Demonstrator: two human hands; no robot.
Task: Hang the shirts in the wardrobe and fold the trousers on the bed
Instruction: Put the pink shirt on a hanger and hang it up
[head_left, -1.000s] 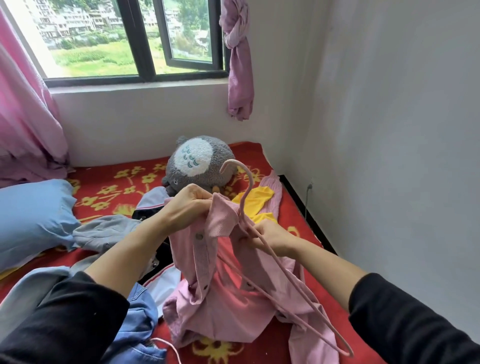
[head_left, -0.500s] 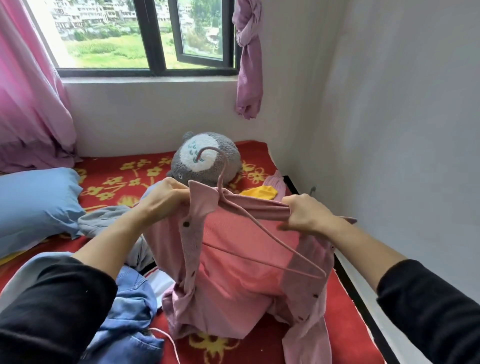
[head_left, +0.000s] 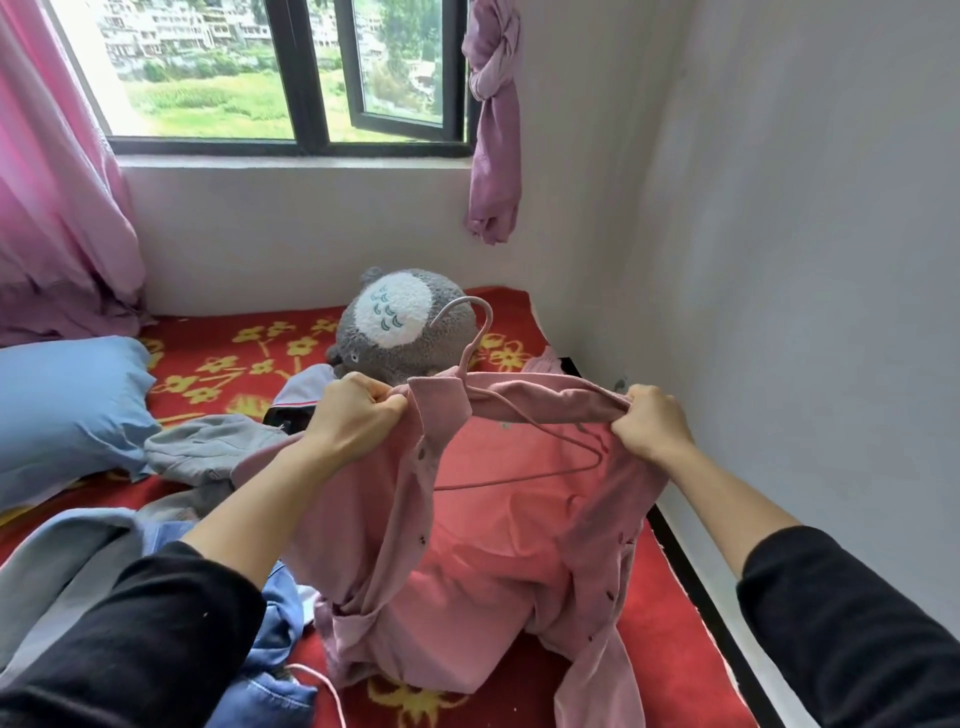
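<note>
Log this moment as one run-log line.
step: hanging | pink shirt: spread over hanger, above bed | left hand: grips shirt | right hand: grips shirt

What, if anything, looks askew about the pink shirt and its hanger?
The hanger sits crooked inside the pink shirt: its right corner droops below the shoulder that the right hand grips, not seated there. The left hand grips the other shoulder.

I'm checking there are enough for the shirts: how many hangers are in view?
1: the thin pink wire hanger sits inside the pink button-up shirt, its hook poking out at the collar. A pale loop by the blue denim garment may be another, partly hidden.
</note>
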